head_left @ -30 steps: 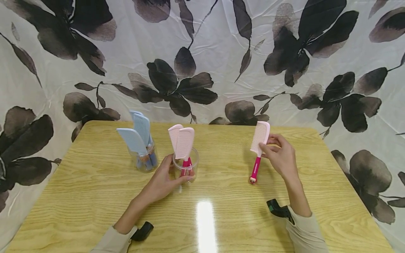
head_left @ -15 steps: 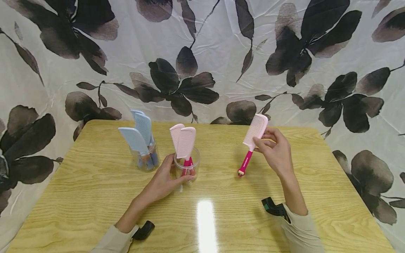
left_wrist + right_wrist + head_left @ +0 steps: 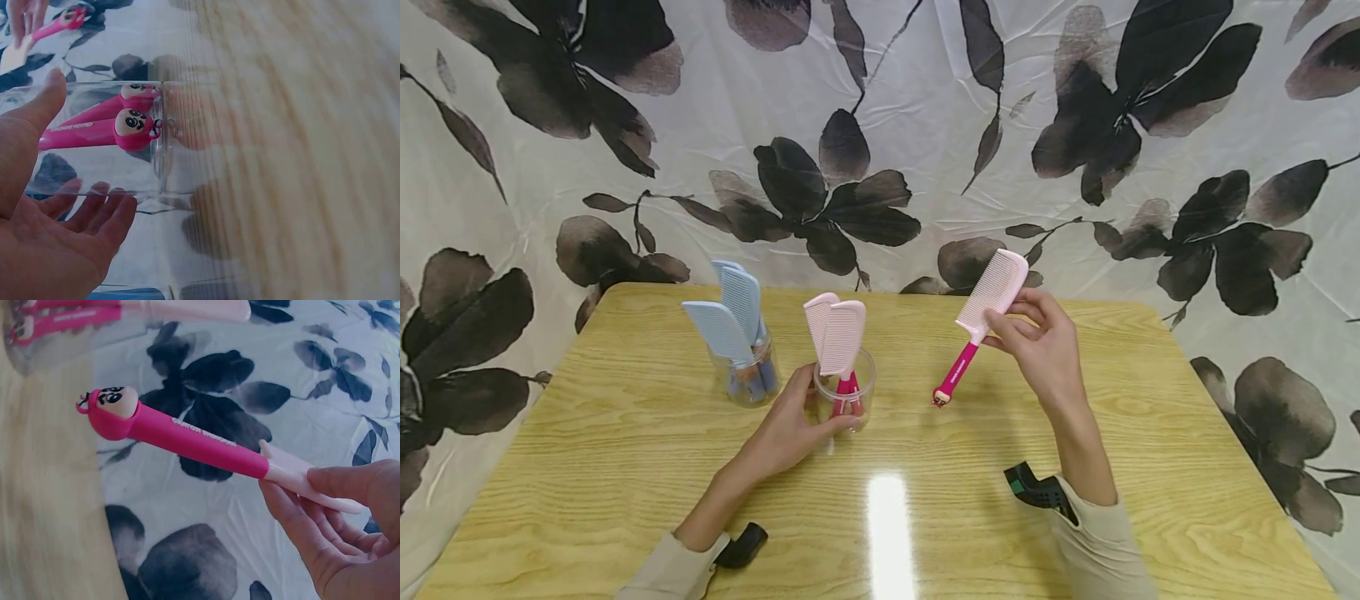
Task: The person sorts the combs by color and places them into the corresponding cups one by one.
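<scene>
My right hand (image 3: 1041, 346) pinches a pink comb (image 3: 995, 292) by its light toothed part, with thumb on one side and fingers on the other. The comb's magenta handle (image 3: 200, 442), capped by a small cartoon head, points down and left above the table. My left hand (image 3: 790, 425) curls round a clear jar (image 3: 868, 379) standing upright, thumb on the near side and fingers behind. Two pink combs (image 3: 842, 333) lean in that jar, handles down, their cartoon heads (image 3: 132, 128) near its bottom in the left wrist view.
Left of my left hand stands a second clear jar (image 3: 765, 385) with several light blue combs (image 3: 741, 302), teeth parts up. The wooden table (image 3: 625, 467) ends at a back edge against a floral cloth (image 3: 925, 192).
My right hand has carried the pink comb up and to the left, nearer the clear jar, and the comb has tilted more. My left hand keeps its hold on the jar.
</scene>
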The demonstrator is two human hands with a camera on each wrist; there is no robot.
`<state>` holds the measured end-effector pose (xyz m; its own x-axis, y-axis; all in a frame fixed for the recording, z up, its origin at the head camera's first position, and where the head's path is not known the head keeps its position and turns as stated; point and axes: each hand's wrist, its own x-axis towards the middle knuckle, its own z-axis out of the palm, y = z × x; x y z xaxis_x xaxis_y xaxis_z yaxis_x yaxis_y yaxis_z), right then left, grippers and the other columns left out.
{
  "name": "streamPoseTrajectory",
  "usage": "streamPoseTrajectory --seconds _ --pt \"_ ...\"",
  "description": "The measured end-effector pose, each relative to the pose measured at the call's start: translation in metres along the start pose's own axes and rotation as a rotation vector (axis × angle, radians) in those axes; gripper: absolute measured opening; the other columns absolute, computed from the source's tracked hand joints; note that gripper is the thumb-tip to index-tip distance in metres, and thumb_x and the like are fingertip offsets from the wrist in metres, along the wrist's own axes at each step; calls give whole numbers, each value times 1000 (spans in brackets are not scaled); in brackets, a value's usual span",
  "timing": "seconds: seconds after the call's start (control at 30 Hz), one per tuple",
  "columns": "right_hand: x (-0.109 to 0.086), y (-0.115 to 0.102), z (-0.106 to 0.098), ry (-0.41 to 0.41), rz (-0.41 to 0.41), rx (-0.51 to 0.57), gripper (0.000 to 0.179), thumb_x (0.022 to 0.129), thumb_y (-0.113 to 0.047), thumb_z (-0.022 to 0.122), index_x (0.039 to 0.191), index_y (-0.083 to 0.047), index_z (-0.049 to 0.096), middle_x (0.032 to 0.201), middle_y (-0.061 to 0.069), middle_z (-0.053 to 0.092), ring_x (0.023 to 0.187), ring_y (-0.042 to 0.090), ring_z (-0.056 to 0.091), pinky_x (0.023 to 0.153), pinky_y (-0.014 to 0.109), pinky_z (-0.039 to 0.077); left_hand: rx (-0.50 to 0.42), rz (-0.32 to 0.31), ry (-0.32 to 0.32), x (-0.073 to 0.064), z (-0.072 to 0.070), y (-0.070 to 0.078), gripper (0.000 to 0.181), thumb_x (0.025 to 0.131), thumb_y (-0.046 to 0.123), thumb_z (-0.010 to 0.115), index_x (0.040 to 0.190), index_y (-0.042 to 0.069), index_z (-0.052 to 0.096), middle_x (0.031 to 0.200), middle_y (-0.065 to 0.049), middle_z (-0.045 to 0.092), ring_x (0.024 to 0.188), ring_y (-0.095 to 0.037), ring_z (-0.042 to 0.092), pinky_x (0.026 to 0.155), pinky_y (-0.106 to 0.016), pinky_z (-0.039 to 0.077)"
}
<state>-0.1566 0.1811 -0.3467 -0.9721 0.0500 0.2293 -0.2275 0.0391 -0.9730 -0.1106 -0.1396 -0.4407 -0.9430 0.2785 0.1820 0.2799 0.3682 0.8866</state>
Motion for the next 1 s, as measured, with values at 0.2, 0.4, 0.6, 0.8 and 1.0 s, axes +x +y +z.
streamPoseTrajectory --seconds 0.2,0.4,0.6,0.8,1.0 --pt "1 -7 10 10 -36 112 34 93 3 73 123 2 58 111 15 65 91 21 74 78 42 62 0 0 4 0 0 -1 82 85 24 88 148 4 40 141 -14 50 129 -37 52 106 -55 45" --pt "4 -14 20 -3 -56 179 34 94 2 72 126 0 58 116 16 65 97 24 73 80 44 62 5 -9 3 0 0 -1 82 85 25 88 148 4 40 141 -14 50 129 -36 52 105 -55 45" --pt "6 -19 33 -11 -67 278 31 96 6 67 125 1 57 111 15 65 95 22 73 82 45 62 -10 -14 0 1 0 0 80 85 24 88 147 5 41 138 -12 52 126 -33 53 104 -53 45" --pt "7 -22 48 -21 -68 307 28 97 6 65 123 1 55 113 16 64 96 23 72 84 46 61 -5 -18 4 1 0 1 79 84 23 88 146 4 42 137 -12 52 125 -33 53 104 -53 45" --pt "6 -22 62 -43 -67 335 29 96 8 65 123 3 54 112 16 64 97 23 73 84 46 61 -4 -11 3 1 -1 0 78 85 22 88 145 4 43 138 -13 52 123 -33 54 101 -51 47"
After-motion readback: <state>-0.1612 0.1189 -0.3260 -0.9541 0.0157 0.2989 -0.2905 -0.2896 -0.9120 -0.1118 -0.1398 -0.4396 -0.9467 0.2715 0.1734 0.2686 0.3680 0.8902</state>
